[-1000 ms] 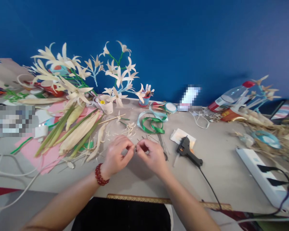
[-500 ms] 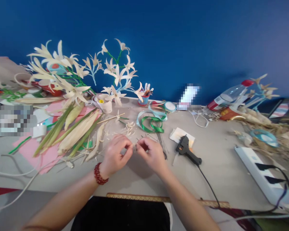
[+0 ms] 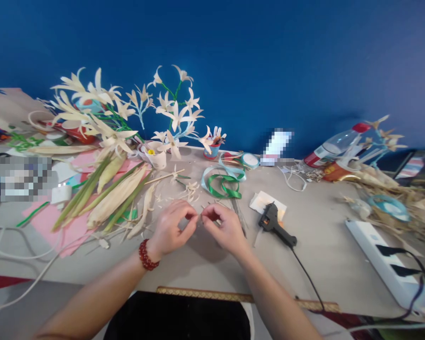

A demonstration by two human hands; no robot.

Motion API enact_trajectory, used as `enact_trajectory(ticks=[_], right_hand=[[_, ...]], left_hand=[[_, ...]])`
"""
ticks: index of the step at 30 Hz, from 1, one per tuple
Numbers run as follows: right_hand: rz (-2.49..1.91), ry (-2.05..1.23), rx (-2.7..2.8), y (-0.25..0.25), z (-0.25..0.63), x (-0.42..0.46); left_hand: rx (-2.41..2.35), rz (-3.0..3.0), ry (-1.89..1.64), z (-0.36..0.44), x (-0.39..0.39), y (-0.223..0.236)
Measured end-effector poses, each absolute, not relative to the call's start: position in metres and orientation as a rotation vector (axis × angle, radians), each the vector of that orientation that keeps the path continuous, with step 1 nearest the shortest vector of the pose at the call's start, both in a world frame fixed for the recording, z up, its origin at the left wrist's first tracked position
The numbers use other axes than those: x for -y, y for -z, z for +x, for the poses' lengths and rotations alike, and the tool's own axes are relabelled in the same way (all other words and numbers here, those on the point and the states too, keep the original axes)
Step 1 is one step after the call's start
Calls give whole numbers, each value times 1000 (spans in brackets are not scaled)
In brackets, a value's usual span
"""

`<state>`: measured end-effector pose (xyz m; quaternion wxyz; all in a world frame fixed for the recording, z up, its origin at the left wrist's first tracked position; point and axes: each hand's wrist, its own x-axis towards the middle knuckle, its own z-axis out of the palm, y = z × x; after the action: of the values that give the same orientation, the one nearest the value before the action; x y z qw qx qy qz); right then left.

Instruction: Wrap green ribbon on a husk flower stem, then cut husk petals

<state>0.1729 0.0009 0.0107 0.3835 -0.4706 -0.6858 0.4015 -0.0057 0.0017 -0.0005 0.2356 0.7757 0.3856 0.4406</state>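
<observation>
Over the near middle of the table, my left hand [image 3: 173, 227] pinches thumb against forefinger, a red bead bracelet [image 3: 148, 255] on its wrist. My right hand [image 3: 225, 228] makes the same pinch just beside it, the fingertips almost meeting. Whatever lies between them is too small to make out. Thin wires [image 3: 239, 215] lie behind my right hand. Past the hands are a green ribbon [image 3: 224, 191] and pale husk scraps [image 3: 191, 191]. Left of my left hand rests a narrow strip of dry husk [image 3: 141, 218].
A black glue gun [image 3: 276, 224] lies to the right on a white pad [image 3: 257, 202], near a power strip [image 3: 378, 259]. Corn husks [image 3: 115, 198] cover pink paper [image 3: 72, 241] at left. Husk flowers [image 3: 175, 115] stand in cups behind. A plastic bottle [image 3: 335, 144] leans at back right.
Both hands stay in nearly the same place, still pinched, with the fingertips slightly closer together. The pale bit seen between them before is now harder to see. The view has shifted slightly.
</observation>
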Motion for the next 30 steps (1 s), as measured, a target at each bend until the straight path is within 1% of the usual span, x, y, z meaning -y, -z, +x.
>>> enact_trajectory(ticks=[6, 9, 11, 18, 24, 30], right_hand=[[-969, -1678, 1164, 0, 171, -6], [-892, -1852, 1021, 4, 169, -7], [-878, -1902, 976, 6, 167, -7], [-850, -1924, 995, 5, 168, -5], [-921, -1688, 1100, 0, 171, -6], [-1002, -1592, 1087, 1, 170, -6]], left_hand=[[-916, 1751, -1244, -7, -2, 3], [-823, 1681, -1212, -5, -5, 5], [-791, 1626, -1209, -4, -6, 8], [-752, 1431, -1191, -1, -3, 8], [-759, 1454, -1147, -1, -5, 7], [-762, 1401, -1055, 1, -4, 7]])
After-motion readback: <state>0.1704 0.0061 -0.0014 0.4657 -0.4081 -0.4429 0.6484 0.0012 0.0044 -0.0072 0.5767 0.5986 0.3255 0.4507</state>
